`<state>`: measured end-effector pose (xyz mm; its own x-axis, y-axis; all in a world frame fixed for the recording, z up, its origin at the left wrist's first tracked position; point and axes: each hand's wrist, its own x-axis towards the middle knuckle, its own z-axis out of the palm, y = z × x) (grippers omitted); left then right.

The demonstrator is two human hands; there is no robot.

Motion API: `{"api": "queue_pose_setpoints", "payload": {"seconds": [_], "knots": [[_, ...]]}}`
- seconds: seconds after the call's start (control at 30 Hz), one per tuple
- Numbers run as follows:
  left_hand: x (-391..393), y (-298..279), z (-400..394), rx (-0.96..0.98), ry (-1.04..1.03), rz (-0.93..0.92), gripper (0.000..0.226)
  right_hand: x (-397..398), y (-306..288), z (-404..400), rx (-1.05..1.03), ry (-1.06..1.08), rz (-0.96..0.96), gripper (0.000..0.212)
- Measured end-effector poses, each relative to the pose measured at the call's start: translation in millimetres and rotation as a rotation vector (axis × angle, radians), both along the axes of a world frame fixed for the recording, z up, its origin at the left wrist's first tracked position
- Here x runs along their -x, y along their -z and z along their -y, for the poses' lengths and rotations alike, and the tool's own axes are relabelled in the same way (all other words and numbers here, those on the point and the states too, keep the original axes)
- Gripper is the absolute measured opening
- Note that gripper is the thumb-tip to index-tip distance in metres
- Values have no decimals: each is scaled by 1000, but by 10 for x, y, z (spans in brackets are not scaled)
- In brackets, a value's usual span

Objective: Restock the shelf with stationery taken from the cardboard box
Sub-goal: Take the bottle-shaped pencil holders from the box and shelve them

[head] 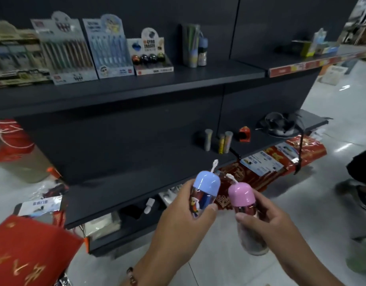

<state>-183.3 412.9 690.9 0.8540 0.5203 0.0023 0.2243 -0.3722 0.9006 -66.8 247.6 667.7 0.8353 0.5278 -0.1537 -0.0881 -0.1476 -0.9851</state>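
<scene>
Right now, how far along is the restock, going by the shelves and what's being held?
Partly done. The top shelf already carries pen display boxes and a gyro eraser box. In hand: the left hand holds a blue-capped tube, the right hand a pink-capped tube, neither shelved yet. The middle shelf is mostly bare, so plenty remains.

Stationery shop, stocked display shelf

"GYRO ERASER" stood printed on the eraser box, other shelf labels were too blurred to read
</scene>
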Motion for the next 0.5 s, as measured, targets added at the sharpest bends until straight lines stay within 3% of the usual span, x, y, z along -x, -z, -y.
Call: {"api": "queue_pose_setpoints", "payload": {"seconds": [0.1,0.2,0.37,0.5], "knots": [[-119,-172,-270,-117,9,15,39,-243,-71,-195,19,29,34,55],[-235,-296,-645,-205,-15,4,44,-542,-162,-432,21,39,83,71],[-673,-419,-1313,-299,-29,8,46,-1066,-266,-976,-30,-8,148,54],[-1335,-592,-1805,-395,10,19,45,-1584,-368,-1438,-16,-28,205,58]]}}
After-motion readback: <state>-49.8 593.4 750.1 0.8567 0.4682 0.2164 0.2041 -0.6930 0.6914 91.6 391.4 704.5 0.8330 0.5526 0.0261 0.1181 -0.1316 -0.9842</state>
